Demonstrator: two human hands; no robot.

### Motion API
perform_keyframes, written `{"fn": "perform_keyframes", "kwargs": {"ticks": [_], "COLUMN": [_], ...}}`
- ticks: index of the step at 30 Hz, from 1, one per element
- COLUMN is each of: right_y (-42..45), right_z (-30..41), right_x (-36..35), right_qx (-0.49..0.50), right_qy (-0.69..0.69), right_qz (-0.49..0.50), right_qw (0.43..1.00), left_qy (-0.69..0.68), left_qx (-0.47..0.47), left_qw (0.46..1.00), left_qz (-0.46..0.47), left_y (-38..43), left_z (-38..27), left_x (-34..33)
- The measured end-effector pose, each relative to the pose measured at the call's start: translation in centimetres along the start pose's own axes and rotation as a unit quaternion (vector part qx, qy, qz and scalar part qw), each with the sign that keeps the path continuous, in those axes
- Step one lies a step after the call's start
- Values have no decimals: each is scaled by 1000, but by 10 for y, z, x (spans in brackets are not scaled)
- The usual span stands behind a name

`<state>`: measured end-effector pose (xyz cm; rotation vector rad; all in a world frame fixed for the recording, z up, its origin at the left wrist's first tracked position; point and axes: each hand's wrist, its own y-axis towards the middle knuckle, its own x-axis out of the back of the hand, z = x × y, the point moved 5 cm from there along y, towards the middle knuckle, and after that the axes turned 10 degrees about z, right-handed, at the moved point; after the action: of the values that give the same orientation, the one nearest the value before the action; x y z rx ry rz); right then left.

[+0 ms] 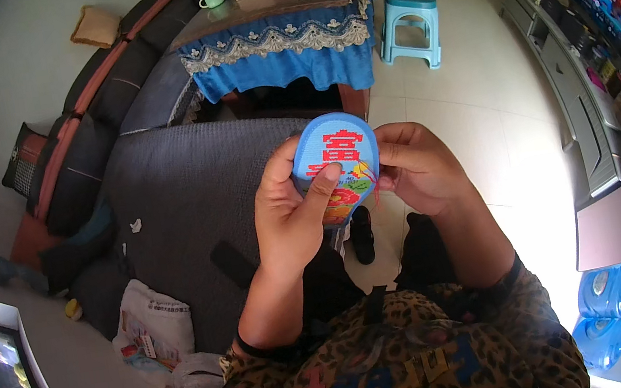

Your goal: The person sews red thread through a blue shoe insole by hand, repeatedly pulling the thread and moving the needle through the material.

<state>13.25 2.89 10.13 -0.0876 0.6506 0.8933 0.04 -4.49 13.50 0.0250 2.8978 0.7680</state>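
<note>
An embroidered insole [341,156] with a light blue face and darker blue edging is held up before my chest. Red stitched characters fill its upper part, with red, yellow and green patterns below. My left hand [294,208] grips it from the left, thumb across the front and fingers behind. At the right edge, my right hand [417,163] has thumb and forefinger pinched against the border; its other fingertips are partly hidden. Loose red thread [374,184] hangs by that edge. No needle can be made out.
A dark grey sofa [163,174] lies to the left, with a white printed bag [155,322] on it. Ahead stands a table with a blue lace-trimmed cloth [286,68]. A blue plastic stool [411,22] is beyond. Large water bottles [605,291] stand at right.
</note>
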Motion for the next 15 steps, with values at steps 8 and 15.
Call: {"fn": "perform_keyframes", "kwargs": {"ticks": [8, 15], "right_y": [4, -7], "right_z": [-11, 22], "right_x": [-8, 15], "right_qx": [-5, 111], "right_qy": [168, 294], "right_qz": [-10, 113], "right_qw": [986, 943], "left_qy": [-5, -30], "left_qx": [37, 18], "left_qw": [999, 998], "left_qz": [27, -58], "left_y": [-1, 0], "left_z": [12, 5], "left_x": [-1, 17]}}
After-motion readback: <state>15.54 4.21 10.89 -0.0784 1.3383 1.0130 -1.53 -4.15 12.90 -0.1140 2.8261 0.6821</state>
